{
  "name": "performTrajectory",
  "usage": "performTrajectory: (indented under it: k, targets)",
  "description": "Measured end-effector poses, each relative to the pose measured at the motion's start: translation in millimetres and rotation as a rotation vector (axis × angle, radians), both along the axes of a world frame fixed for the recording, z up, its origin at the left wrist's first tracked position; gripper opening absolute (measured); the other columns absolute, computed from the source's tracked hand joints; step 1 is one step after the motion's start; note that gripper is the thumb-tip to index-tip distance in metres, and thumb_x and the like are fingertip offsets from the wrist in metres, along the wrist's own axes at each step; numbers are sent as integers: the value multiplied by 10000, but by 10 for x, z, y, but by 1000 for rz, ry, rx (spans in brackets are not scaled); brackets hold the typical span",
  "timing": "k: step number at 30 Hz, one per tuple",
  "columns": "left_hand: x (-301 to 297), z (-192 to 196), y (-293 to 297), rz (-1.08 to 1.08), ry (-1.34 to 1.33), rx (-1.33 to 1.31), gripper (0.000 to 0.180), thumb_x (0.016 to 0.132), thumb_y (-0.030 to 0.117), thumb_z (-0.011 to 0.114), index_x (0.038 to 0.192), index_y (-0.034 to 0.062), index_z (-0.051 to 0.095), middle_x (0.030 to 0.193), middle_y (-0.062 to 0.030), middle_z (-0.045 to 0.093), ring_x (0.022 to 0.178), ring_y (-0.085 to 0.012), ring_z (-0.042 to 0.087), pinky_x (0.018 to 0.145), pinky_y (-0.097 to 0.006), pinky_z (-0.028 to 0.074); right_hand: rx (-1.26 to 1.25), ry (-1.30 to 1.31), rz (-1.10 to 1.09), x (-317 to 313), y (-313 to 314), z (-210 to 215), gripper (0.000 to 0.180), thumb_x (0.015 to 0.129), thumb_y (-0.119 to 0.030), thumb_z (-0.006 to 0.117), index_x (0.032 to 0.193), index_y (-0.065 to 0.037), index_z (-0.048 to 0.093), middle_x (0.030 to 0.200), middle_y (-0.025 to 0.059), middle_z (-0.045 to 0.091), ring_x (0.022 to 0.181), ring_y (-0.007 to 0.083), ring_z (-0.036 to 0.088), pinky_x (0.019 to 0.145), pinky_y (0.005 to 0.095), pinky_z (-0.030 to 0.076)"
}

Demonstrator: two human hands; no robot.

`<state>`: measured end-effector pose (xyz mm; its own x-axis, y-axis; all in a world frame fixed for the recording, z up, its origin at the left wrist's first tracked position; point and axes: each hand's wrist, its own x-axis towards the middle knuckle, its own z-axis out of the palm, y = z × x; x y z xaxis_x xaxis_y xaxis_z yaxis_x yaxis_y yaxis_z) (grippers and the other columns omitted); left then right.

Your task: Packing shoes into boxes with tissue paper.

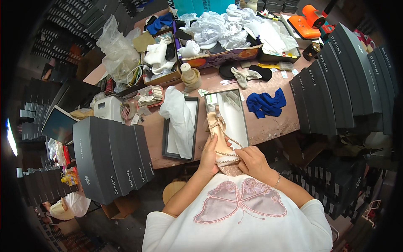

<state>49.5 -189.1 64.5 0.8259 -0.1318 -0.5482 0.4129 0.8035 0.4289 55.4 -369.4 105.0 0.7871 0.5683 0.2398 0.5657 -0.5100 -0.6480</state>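
A rose-gold high-heeled sandal (221,145) with glittering, studded straps lies between my hands, close to my chest. My left hand (208,158) is closed round the side of its sole. On the strap at the near end, the fingers of my right hand (252,161) are bent and pressed together. Just beyond the sandal lies an open grey-rimmed shoe box half (244,126) with a white inside and small packets in it. To its left is another open box half (165,145), with white tissue paper (178,113) bunched in it.
Stacked dark shoe boxes stand left (94,161) and right (325,94). A blue cloth (266,103) lies right of the open boxes. Farther back are a cream bottle (191,77), a patterned carton (226,57) heaped with crumpled paper, a yellow-handled brush (277,66) and an orange device (305,27).
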Motion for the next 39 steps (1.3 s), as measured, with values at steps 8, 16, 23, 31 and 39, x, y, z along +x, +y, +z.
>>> performTrajectory:
  k: [8, 16, 23, 31, 39]
  targets:
    - [-8, 67, -62, -87, 49, -17, 298, 1009, 319, 449, 1176, 74, 478, 920, -88, 597, 765, -184, 624, 678, -349, 559, 108, 512, 115, 134, -184, 94, 270, 715, -43, 657, 978, 19, 648, 836, 127, 618, 759, 245, 602, 719, 324, 467]
    - [34, 7, -110, -163, 81, -10, 320, 1004, 317, 455, 1220, 82, 456, 955, -94, 606, 785, -200, 639, 678, -351, 570, 68, 842, 398, 533, -405, 65, 359, 772, -231, 755, 1028, 2, 660, 898, 96, 638, 794, 199, 591, 740, 316, 475]
    - [47, 15, -99, -89, 40, -29, 280, 1011, 273, 446, 1206, 73, 471, 946, -86, 610, 811, -183, 641, 708, -321, 561, 28, 366, 262, 293, -81, 261, 258, 853, -223, 662, 1025, -33, 640, 902, 110, 616, 894, 288, 569, 787, 376, 455]
    - [30, -30, -101, -109, 61, -56, 273, 1011, 265, 448, 1190, 64, 494, 958, -89, 624, 816, -169, 640, 728, -316, 555, 101, 480, 311, 329, -76, 64, 166, 902, -186, 594, 981, -43, 627, 857, 110, 604, 867, 296, 572, 808, 381, 433]
    - [112, -65, 42, -7, 15, -73, 335, 998, 339, 448, 1105, 29, 520, 892, -107, 608, 841, -233, 628, 761, -389, 550, 215, 302, 96, 263, -130, 226, 360, 788, -235, 734, 1087, -58, 638, 1008, 105, 600, 930, 275, 562, 847, 366, 433]
